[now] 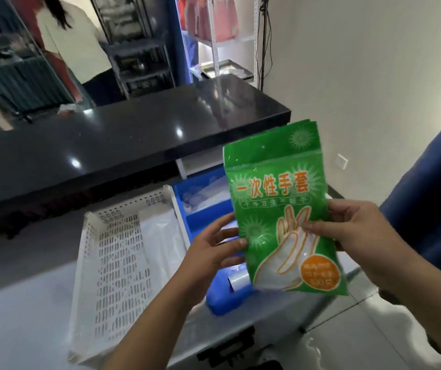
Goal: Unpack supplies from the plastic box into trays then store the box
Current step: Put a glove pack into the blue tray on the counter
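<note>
I hold a green pack of disposable gloves (280, 204) upright in the air, over the right end of the steel worktop. My right hand (353, 231) grips its right edge, thumb across the front. My left hand (214, 252) touches the pack's left edge with the fingers curled at it. Below and behind the pack lies a blue tray (200, 209) with clear plastic packets in it. To the left sits a white perforated tray (112, 252) holding white plastic bags (166, 236). The plastic box is not in sight.
A black glossy counter (120, 140) runs above and behind the trays. A person in a white top (75, 41) stands beyond it, near grey shelving (142, 65). A white rack (219, 36) stands at the back. A blue curtain (433, 188) hangs at my right.
</note>
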`<action>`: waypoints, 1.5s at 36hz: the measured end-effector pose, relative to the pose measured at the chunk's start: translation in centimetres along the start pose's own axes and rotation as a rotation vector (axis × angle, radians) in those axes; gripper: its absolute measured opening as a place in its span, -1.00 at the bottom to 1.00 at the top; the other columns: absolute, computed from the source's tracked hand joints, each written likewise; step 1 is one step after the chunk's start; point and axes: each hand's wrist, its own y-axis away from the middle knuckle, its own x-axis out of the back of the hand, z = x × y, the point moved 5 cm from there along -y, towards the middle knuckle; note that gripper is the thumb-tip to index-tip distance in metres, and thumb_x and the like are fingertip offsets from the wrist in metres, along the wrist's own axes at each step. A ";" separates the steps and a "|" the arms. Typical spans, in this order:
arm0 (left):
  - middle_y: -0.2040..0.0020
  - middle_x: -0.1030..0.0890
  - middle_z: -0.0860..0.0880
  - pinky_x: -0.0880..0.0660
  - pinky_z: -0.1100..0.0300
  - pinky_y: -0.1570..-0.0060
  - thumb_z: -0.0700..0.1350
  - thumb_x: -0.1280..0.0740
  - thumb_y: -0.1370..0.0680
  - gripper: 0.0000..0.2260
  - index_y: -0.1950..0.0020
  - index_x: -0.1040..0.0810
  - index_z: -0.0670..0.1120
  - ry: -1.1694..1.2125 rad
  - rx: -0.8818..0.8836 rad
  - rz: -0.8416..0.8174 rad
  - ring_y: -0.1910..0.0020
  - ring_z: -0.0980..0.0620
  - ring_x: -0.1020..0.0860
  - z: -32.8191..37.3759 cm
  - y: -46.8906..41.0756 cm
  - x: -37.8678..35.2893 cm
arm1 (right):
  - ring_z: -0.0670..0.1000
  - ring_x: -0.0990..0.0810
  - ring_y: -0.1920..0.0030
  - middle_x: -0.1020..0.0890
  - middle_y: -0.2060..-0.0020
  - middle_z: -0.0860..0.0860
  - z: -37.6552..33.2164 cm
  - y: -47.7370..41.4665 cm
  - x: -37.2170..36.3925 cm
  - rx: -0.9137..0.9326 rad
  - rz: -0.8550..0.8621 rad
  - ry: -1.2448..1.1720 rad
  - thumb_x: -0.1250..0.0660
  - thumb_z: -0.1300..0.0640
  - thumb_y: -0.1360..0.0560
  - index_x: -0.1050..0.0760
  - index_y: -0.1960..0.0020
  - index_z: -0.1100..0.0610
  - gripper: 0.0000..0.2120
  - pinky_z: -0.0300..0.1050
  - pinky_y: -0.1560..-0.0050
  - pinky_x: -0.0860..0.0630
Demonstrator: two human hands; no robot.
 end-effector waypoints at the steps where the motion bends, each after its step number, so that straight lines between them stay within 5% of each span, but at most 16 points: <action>1: -0.14 -0.68 -0.11 -0.61 -0.08 -0.10 -0.27 -0.46 -0.48 -0.58 -0.25 -0.60 0.11 -0.030 0.003 -0.002 -0.13 -0.13 -0.65 -0.1 -1.2 0.0 | 0.14 -0.74 0.20 -0.74 0.18 0.16 -0.6 -1.1 0.5 0.029 0.012 0.036 -0.40 0.45 -0.38 -0.68 0.05 0.18 -0.76 -0.16 0.32 -0.64; 5: -0.16 -0.65 -0.02 -0.56 0.12 -0.11 -0.16 -0.44 -0.53 -0.66 -0.23 -0.58 0.17 -0.311 -0.041 0.097 -0.10 0.13 -0.63 -0.1 -5.9 1.6 | 0.12 -0.73 0.14 -0.75 0.21 0.05 -2.6 -5.4 2.3 0.201 0.060 0.425 -0.45 0.34 -0.41 -0.71 0.08 0.06 -0.79 0.13 0.08 -0.67; 8: -0.27 -0.56 0.10 -0.44 0.22 -0.20 -0.01 -0.40 -0.54 -0.65 -0.32 -0.52 0.16 -0.622 -0.044 0.204 -0.25 0.16 -0.50 -0.2 -9.2 3.9 | 0.12 -0.70 0.16 -0.73 0.25 -0.01 -3.1 -8.3 3.1 0.286 0.074 0.753 -0.46 0.17 -0.43 -0.64 0.01 -0.10 -0.80 0.18 0.09 -0.61; 16: -0.58 -0.22 -0.10 -0.19 0.03 -0.47 0.06 -0.18 -0.64 -0.49 -0.57 -0.23 -0.05 -1.049 0.193 0.121 -0.52 -0.12 -0.24 -1.2 -20.6 6.6 | 0.17 -0.65 0.25 -0.72 0.28 0.00 -3.3 -14.4 3.1 0.461 0.138 1.037 -0.44 0.20 -0.42 -0.67 0.02 -0.09 -0.77 0.14 0.25 -0.57; 20: -0.62 -0.03 -0.17 -0.10 -0.14 -0.51 0.05 -0.11 -0.63 -0.45 -0.61 -0.09 -0.01 -1.194 0.364 0.055 -0.56 -0.28 -0.09 -2.8 -25.2 6.8 | -0.04 -0.58 0.41 -0.69 0.34 -0.08 -3.9 -16.6 2.4 0.555 0.092 1.032 -0.42 0.12 -0.43 -0.69 -0.03 -0.06 -0.80 -0.08 0.43 -0.48; 22: -0.61 -0.09 -0.20 -0.13 -0.18 -0.49 -0.03 -0.10 -0.61 -0.46 -0.60 -0.11 0.01 -1.207 0.397 0.027 -0.54 -0.29 -0.14 -3.6 -26.5 7.0 | -0.25 -0.46 0.46 -0.64 0.39 -0.11 -4.3 -17.7 1.9 0.590 0.062 1.046 -0.34 0.04 -0.42 -0.70 -0.04 -0.02 -0.75 -0.30 0.45 -0.32; 25: -0.60 -0.13 -0.20 -0.12 -0.18 -0.50 -0.12 -0.04 -0.61 -0.48 -0.60 -0.14 0.03 -1.262 0.466 0.035 -0.53 -0.28 -0.16 -4.2 -27.2 7.3 | -0.31 -0.47 0.48 -0.52 0.44 -0.16 -5.0 -18.9 0.9 0.654 0.003 1.073 -0.26 -0.05 -0.42 -0.70 -0.03 0.02 -0.68 -0.42 0.43 -0.15; 29: -0.57 -0.18 -0.17 -0.14 -0.18 -0.48 -0.14 -0.07 -0.63 -0.56 -0.53 -0.31 -0.01 -1.290 0.574 0.059 -0.52 -0.28 -0.17 -3.9 -26.4 7.0 | -0.32 -0.32 0.53 -0.67 0.39 -0.04 -5.5 -20.5 0.0 0.707 -0.076 1.067 -0.29 0.01 -0.40 -0.70 -0.07 0.05 -0.67 -0.43 0.44 -0.15; 33: -0.40 -0.46 -0.19 -0.34 -0.06 -0.35 -0.08 -0.13 -0.65 -0.65 -0.37 -0.50 -0.13 -1.191 0.568 0.098 -0.37 -0.22 -0.41 -3.9 -24.6 6.3 | -0.12 -0.34 0.51 -0.71 0.38 0.02 -6.1 -22.1 -1.4 0.787 -0.156 1.062 -0.31 0.04 -0.39 -0.70 -0.07 0.04 -0.69 -0.43 0.41 -0.18; 36: -0.32 -0.50 -0.23 -0.42 -0.05 -0.18 -0.14 -0.08 -0.67 -0.66 -0.35 -0.47 -0.22 -1.125 0.554 0.133 -0.24 -0.23 -0.51 -3.5 -23.2 5.8 | -0.22 -0.32 0.52 -0.70 0.37 0.00 -5.9 -23.4 -3.2 0.843 -0.215 1.102 -0.33 0.07 -0.43 -0.69 -0.07 0.00 -0.74 -0.42 0.44 -0.19; 38: -0.22 -0.55 -0.27 -0.44 -0.03 -0.01 -0.17 0.00 -0.67 -0.67 -0.32 -0.43 -0.21 -1.102 0.527 0.165 -0.03 -0.21 -0.56 -3.4 -22.4 5.6 | -0.04 -0.51 0.47 -0.72 0.30 0.02 -5.0 -24.6 -5.0 0.815 -0.287 1.164 -0.37 0.09 -0.48 -0.67 -0.11 -0.05 -0.77 -0.25 0.47 -0.39; 41: 0.05 -0.61 -0.14 -0.40 0.00 0.08 0.18 0.09 -0.64 -0.53 -0.12 -0.51 -0.04 -1.219 0.528 0.188 0.18 -0.08 -0.52 -3.7 -21.5 5.1 | 0.22 -0.63 0.32 -0.72 0.27 0.07 -3.8 -25.8 -8.1 0.863 -0.341 1.243 -0.43 0.10 -0.42 -0.66 -0.11 -0.10 -0.72 -0.14 0.40 -0.35; 43: 0.00 -0.61 -0.14 -0.39 -0.03 0.06 0.29 0.12 -0.59 -0.46 -0.13 -0.52 0.01 -1.279 0.523 0.189 0.08 -0.12 -0.54 -3.9 -21.4 4.9 | 0.27 -0.63 0.22 -0.72 0.21 0.09 -2.8 -26.4 -10.5 0.876 -0.377 1.302 -0.37 0.11 -0.41 -0.63 -0.13 -0.11 -0.69 -0.10 0.35 -0.29; 47: -0.42 -0.46 -0.11 -0.33 -0.10 -0.25 0.36 0.12 -0.56 -0.36 -0.46 -0.37 0.06 -1.350 0.505 0.152 -0.33 -0.20 -0.44 -4.5 -20.8 4.8 | 0.18 -0.64 0.08 -0.70 0.07 0.04 0.0 -28.1 -14.4 0.843 -0.475 1.434 -0.31 0.07 -0.48 -0.58 -0.20 -0.10 -0.69 -0.07 0.25 -0.36; 54: -0.38 -0.50 -0.10 -0.20 -0.17 -0.32 0.35 0.06 -0.57 -0.41 -0.44 -0.36 0.06 -1.419 0.422 0.155 -0.35 -0.18 -0.41 -4.2 -19.6 4.5 | 0.12 -0.63 -0.01 -0.68 -0.04 0.04 3.8 -30.4 -17.3 0.756 -0.586 1.544 -0.32 0.13 -0.52 -0.51 -0.31 -0.07 -0.63 -0.01 0.16 -0.41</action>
